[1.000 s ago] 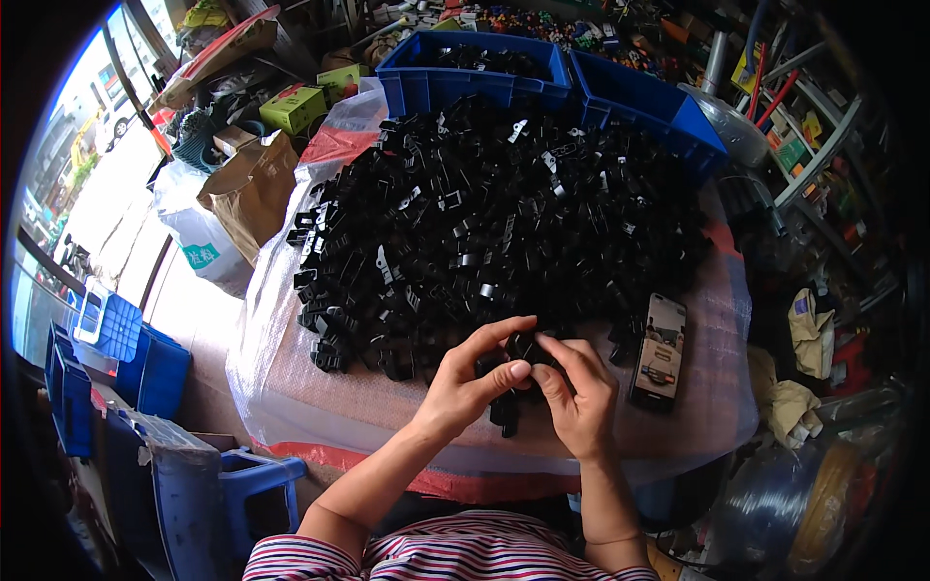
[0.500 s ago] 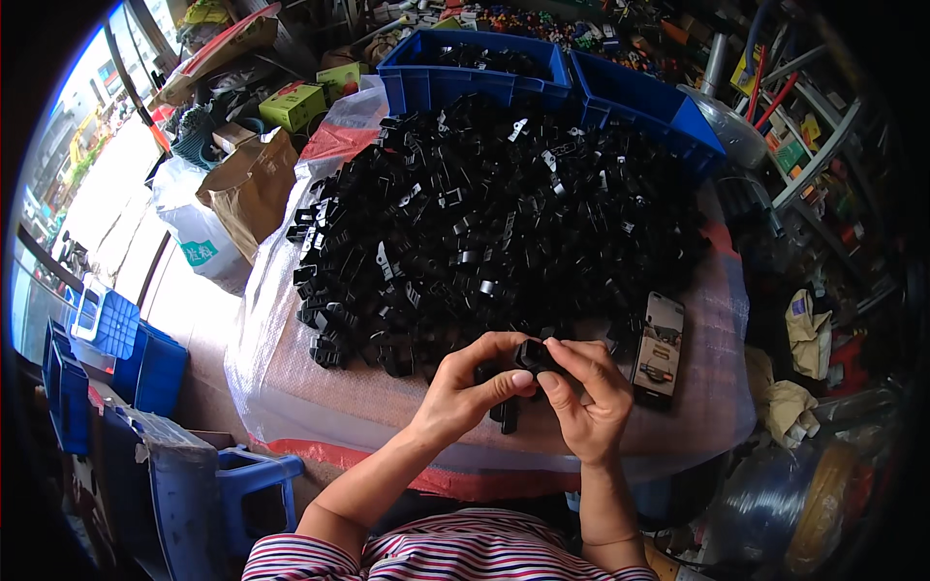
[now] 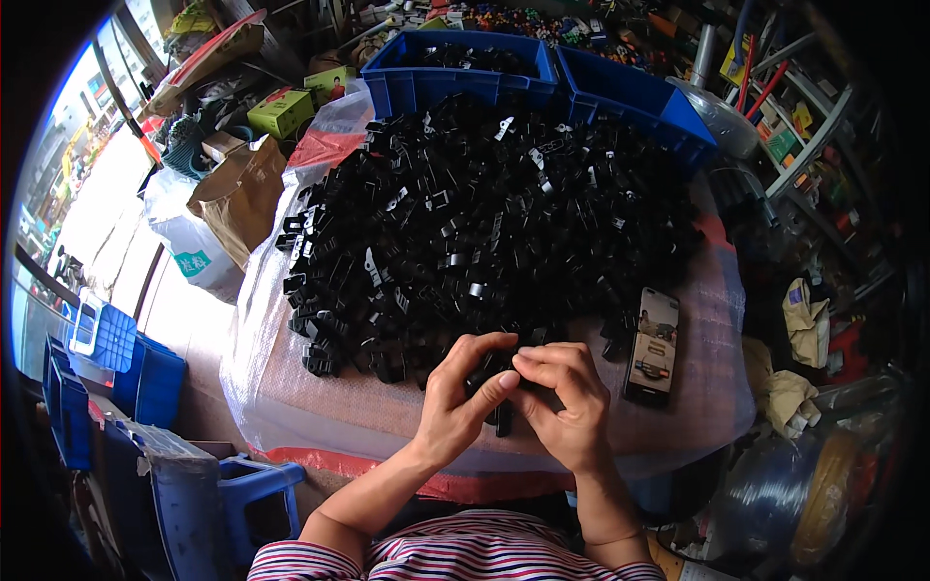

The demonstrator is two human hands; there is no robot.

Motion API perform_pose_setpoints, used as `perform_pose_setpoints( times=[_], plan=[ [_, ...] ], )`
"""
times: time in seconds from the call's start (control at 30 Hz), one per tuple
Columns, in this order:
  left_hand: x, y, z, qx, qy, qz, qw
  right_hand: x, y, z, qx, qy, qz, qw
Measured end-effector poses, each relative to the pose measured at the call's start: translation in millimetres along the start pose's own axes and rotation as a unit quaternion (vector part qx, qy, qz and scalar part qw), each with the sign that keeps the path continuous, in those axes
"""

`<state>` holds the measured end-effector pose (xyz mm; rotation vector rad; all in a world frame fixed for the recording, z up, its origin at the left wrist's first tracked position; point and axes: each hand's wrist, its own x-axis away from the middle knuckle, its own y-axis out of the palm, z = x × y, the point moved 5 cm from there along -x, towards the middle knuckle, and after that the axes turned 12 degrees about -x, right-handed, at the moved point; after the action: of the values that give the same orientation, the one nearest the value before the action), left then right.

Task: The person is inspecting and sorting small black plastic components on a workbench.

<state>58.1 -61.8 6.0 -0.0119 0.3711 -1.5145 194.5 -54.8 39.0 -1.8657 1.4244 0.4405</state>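
Observation:
Both hands meet at the near edge of a large heap of small black parts (image 3: 523, 203), which look like plastic clips or brackets with some shiny metal pieces. My left hand (image 3: 453, 399) is closed, its thumb and forefinger pinching a small black part (image 3: 492, 364). Against the other side of that part press the bent fingers and thumb of my right hand (image 3: 570, 402). Fingers cover most of it, so its exact shape is hidden. Just below the fingertips, a dark piece (image 3: 501, 420) shows; whether it is joined to the held part I cannot tell.
A phone (image 3: 654, 344) with a lit screen lies right of my hands on the plastic-covered table (image 3: 329, 416). Behind the heap stand a blue crate (image 3: 455, 92) with black parts and a second blue crate (image 3: 639, 111). A blue stool (image 3: 257, 494) is at left; a brown paper bag (image 3: 242, 198) stands farther back.
My right fingertips have come closer to the left ones and now cover more of the black part. The whole scene has shifted slightly leftward in view.

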Motion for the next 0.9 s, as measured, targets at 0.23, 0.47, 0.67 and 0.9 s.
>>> perform_pose_setpoints(
  times=[0.23, 0.47, 0.67, 0.9],
  plan=[
    [-9, -9, 29, -0.025, 0.119, -0.005, 0.993, 12, 10, 29, -0.509, 0.280, -0.041, 0.813],
    [-45, -23, 17, 0.123, 0.004, -0.016, 0.992, -18, -7, 33, -0.286, 0.269, -0.055, 0.918],
    [-236, -83, -19, 0.475, -0.155, 0.026, 0.866, -22, -47, 69, 0.280, 0.170, -0.109, 0.939],
    [-401, -150, 20, -0.161, -0.019, 0.219, 0.962, -19, -41, 73, 0.248, 0.161, -0.091, 0.951]
  ],
)
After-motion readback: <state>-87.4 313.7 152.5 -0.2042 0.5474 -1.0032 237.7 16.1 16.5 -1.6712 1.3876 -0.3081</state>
